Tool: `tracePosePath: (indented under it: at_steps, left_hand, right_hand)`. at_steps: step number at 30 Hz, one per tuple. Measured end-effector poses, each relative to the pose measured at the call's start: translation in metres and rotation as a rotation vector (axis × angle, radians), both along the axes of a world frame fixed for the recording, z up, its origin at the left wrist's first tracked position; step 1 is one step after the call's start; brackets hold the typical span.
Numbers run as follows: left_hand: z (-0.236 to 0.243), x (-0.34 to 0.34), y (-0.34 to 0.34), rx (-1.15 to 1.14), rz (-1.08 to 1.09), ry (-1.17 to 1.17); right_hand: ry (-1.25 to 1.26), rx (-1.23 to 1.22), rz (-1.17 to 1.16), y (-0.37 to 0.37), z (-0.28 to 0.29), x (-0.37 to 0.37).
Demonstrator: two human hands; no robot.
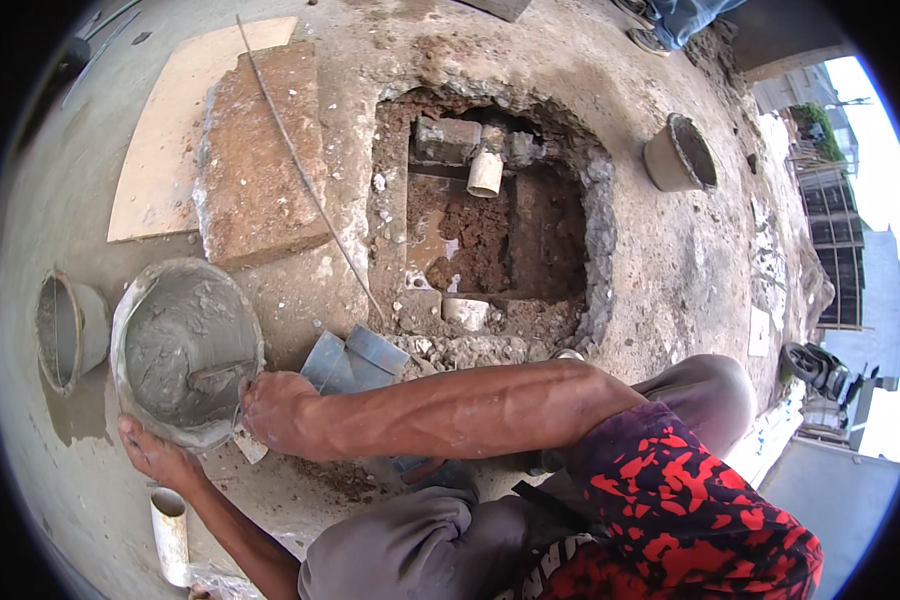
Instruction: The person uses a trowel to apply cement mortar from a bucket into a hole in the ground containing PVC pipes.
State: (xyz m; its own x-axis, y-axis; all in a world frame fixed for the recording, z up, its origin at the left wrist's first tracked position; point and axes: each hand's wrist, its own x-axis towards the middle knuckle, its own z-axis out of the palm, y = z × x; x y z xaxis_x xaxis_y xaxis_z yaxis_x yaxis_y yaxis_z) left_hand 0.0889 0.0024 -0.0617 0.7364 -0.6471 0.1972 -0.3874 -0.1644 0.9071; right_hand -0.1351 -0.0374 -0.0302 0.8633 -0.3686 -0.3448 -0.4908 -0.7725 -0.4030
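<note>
A bucket (260,330) of wet grey mortar (180,330) stands tilted at the left. My left hand (157,455) grips its near rim, thumb up against the outer wall and the other fingers partly hidden. At the bucket's right edge, my right hand (278,408) is closed around what looks like the handle of a trowel (220,371), its mortar-coated blade lying in the mix. Most of the handle is covered by my fingers. Just beyond that hand lie grey-blue plastic pipe fittings (355,360).
Ahead, a broken-edged pit (550,235) holds muddy soil, bricks and a white pipe end (485,174). A stone slab (265,160) with a thin rod (295,150) lies left of it. Other buckets (72,330) (680,155) and a pipe piece (170,535) stand around. Someone's leg (685,20) shows far right.
</note>
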Motion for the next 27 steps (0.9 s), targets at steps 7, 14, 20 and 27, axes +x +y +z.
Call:
tracePosePath:
  at_steps: [7, 14, 20, 27]
  left_hand:
    - [0.023, -0.038, -0.013, 0.058, 0.030, -0.003]
    - [0.035, 0.008, -0.048, -0.071, -0.044, 0.454]
    - [0.037, 0.056, -0.095, -0.085, -0.044, 0.577]
    - [0.006, 0.151, -0.084, -0.097, 0.104, 0.837]
  right_hand:
    - [-0.243, -0.020, -0.241, 0.005, -0.015, -0.043]
    - [-0.189, -0.177, -0.327, 0.000, -0.061, -0.084]
    - [-0.145, -0.104, -0.222, -0.007, -0.038, -0.117]
    - [-0.165, -0.129, -0.132, -0.039, 0.026, -0.192]
